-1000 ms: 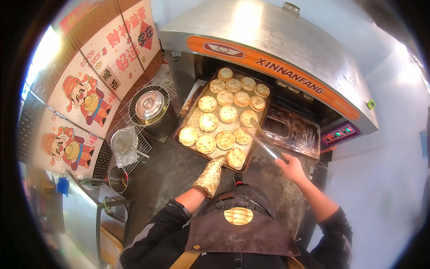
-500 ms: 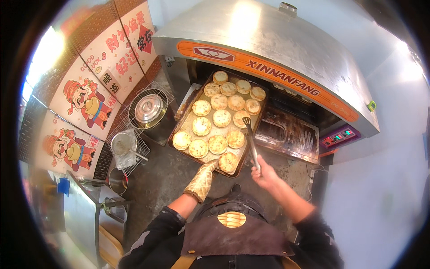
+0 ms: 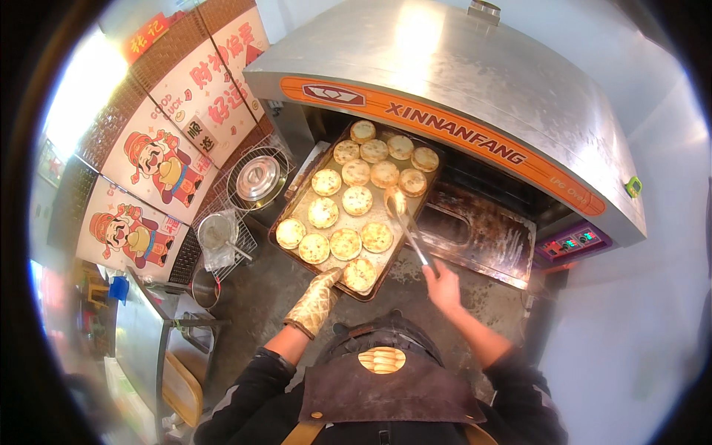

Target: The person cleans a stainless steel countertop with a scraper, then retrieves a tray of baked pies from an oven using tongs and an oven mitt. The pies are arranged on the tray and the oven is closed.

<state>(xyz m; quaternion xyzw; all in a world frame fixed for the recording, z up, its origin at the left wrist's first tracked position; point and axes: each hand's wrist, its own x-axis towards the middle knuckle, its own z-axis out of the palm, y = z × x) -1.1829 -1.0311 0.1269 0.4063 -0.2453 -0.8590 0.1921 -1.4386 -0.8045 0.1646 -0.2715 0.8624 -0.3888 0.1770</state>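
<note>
My left hand [image 3: 314, 300], in a gold quilted oven mitt, grips the near edge of a large baking tray [image 3: 298, 207]. Rows of round, browned flatbreads [image 3: 357, 200] lie on this tray, whose far end sits in the oven mouth. Closest to the mitt is the flatbread [image 3: 360, 275] at the near edge. Bare fingers of my right hand [image 3: 443, 285] are wrapped round metal tongs [image 3: 417, 243]. The tongs' far end is at a tilted flatbread [image 3: 398, 201] on the tray's right side; blur hides whether the jaws clasp it.
A steel oven [image 3: 475, 81] with an orange front band stands ahead, its control panel [image 3: 569, 243] at the right. A stained metal shelf [image 3: 489, 241] juts out beside the tray. On the left are a lidded pot [image 3: 259, 178], a strainer [image 3: 216, 231] on a wire rack, and a metal table [image 3: 139, 337].
The tongs have reached the right-hand flatbread, which is now tilted. My right hand has shifted slightly right. My mitt still grips the tray, and the whole view has turned a little.
</note>
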